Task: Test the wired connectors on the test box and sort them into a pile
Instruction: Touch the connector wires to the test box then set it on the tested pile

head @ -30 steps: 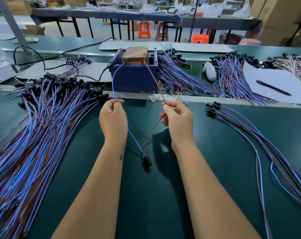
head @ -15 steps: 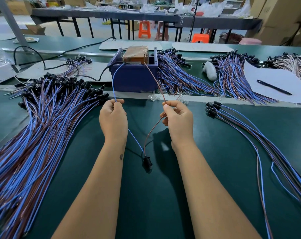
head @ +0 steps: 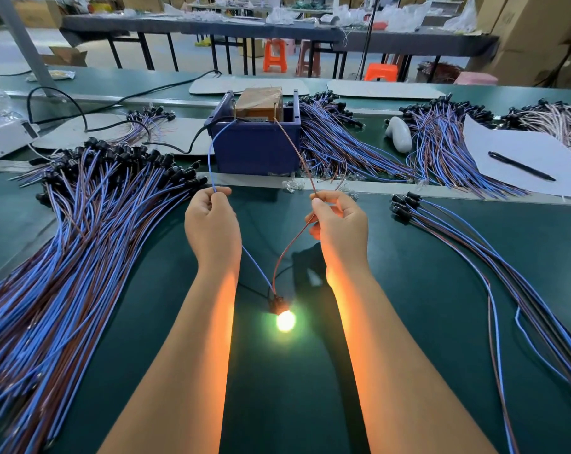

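Observation:
My left hand (head: 212, 224) pinches a blue wire (head: 212, 158) whose far end reaches the left pin of the blue test box (head: 254, 149). My right hand (head: 341, 227) pinches a brown wire (head: 297, 155) running up to the right pin. Both wires hang down between my forearms to one black connector (head: 277, 301), and its bulb (head: 285, 321) glows bright yellow just above the green mat. A large pile of wired connectors (head: 64, 257) spreads on the left. A small pile (head: 474, 250) lies on the right.
More wire bundles (head: 340, 149) lie behind the steel rail beside the box. A white paper sheet with a black pen (head: 521, 166) sits at the right, and a white object (head: 399, 134) stands left of it. A black cable (head: 81, 109) loops at back left.
The bulb on the hanging connector has lit up and casts orange light on both forearms. My hands and the wires have hardly moved.

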Tool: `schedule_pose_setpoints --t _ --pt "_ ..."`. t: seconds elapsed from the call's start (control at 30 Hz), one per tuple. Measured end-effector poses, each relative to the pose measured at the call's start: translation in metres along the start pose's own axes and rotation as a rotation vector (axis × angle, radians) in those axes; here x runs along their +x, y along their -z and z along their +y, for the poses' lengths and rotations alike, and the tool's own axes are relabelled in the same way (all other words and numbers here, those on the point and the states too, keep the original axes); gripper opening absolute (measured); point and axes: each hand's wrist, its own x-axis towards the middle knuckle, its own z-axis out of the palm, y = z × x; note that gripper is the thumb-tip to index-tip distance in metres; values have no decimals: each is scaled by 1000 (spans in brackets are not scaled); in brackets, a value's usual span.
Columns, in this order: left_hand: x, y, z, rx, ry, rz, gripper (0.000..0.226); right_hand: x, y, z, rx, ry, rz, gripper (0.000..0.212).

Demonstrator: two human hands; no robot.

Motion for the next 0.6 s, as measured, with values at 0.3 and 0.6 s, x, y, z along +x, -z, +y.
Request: schedule_pose_setpoints --t 0.3,0.6 --pt "0 0 -1 8 -3 -3 27 1 1 0 -7 0 -10 18" --pt "3 -1 -3 -18 11 -62 27 1 2 1 -31 0 -22 15"
